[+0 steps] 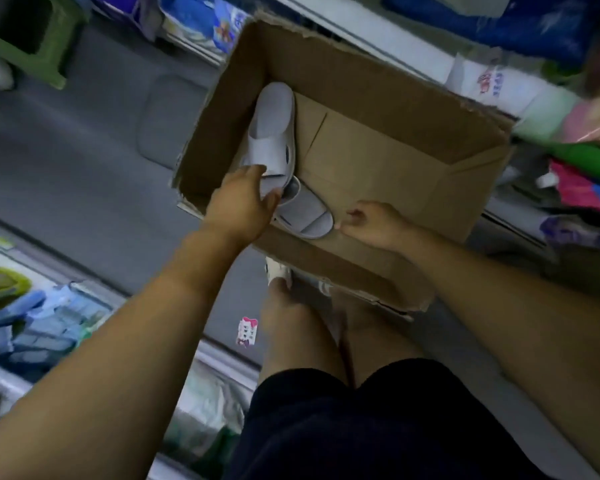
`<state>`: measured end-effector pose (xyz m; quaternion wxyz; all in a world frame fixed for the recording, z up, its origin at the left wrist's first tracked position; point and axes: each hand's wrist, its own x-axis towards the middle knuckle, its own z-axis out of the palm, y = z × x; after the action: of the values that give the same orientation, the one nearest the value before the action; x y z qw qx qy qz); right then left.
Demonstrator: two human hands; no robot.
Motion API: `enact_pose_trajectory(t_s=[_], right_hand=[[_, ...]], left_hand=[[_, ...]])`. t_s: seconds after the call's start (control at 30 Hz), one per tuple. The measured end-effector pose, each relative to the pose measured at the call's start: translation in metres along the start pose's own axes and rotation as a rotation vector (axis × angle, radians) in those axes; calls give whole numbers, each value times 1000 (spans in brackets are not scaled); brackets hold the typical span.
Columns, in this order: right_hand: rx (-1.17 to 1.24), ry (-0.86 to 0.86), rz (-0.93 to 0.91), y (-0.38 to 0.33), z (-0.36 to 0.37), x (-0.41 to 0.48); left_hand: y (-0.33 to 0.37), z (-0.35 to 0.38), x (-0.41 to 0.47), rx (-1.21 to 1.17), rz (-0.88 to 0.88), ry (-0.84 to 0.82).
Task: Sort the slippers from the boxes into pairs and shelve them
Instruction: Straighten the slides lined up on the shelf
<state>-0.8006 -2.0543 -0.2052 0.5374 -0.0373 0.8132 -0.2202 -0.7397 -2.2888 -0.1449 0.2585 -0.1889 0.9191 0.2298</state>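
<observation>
Grey floor w/ cardboard box (378, 91): left hand (243, 202) grips upper grey slipper (274, 129) inside; right hand (371, 225), fingers curled, empty, beside lower slipper (305, 213).

Bare forearms, dark shorts (361, 427), and white shoes (278, 271) on the feet.

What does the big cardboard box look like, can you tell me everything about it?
The cardboard box is plain brown, open at the top, with ragged, torn rims. It sits on the floor between shelves, in front of the person's legs. Its bottom shows folded flaps and is mostly bare. Two pale grey slippers lie at its left side, one overlapping the other. The left hand grips the upper one, and the right hand reaches inside near the lower one.
</observation>
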Motion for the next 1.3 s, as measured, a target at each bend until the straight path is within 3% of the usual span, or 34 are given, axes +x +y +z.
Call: enact_pose_trajectory(t_s=[0.1,0.37,0.53,0.67,0.77,0.83,0.9,1.0,1.13,1.2,1.3], right_hand=[[97,7,55,2,8,39],[499,86,130,-11,41,96],[602,120,73,-19,38,112],[661,92,-16,-37,21,114],[857,82,-80,-48,3,113],[902,158,-86,-45,-7,114],[854,229,-54,-36,-15,113],[796,234,-2,-9,-19,113],[835,190,59,28,-11,115],[885,173,67,40,-7,112],[955,125,106,45,-6,100]], left_hand=[[-17,18,55,24,-7,-94],[-52,45,134,-68,-212,-151],[-53,42,141,-431,-243,-76],[-36,34,125,-642,-156,-97],[-18,37,109,-759,-116,-112],[-8,45,99,-866,-191,-103],[-3,57,89,-977,-375,-37],[-10,82,80,-828,-534,-18],[-26,111,76,-479,-464,-264],[-29,116,77,-338,-409,-297],[-21,106,79,-380,-375,-257]])
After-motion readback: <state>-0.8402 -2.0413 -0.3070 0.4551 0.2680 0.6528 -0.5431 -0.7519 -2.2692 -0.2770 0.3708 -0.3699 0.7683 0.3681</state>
